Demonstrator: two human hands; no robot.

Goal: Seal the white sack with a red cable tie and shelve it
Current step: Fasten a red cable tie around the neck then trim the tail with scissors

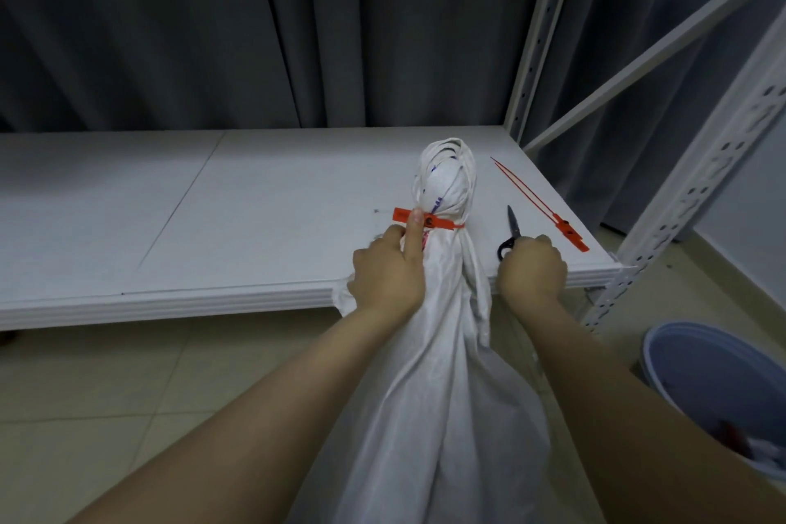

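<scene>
Sack (442, 353) neck rests against the shelf (212, 200) front edge, cinched by a red cable tie (429, 221). Left hand (389, 272) grips the neck, thumb pressing the tie. Right hand (531, 268) closes on the scissors (512, 232) near the front right corner.

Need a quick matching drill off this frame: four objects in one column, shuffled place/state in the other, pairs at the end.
Things:
1. white sack
2. scissors
3. spare red cable tie
4. blue bucket

Places/states:
A. on the floor, at the right edge of view
B. loose on the shelf board, nearest the right post
C. neck cinched with a red tie, left hand on it
D. flat on the shelf, handle under the right hand

Pairs: 1-C, 2-D, 3-B, 4-A
</scene>
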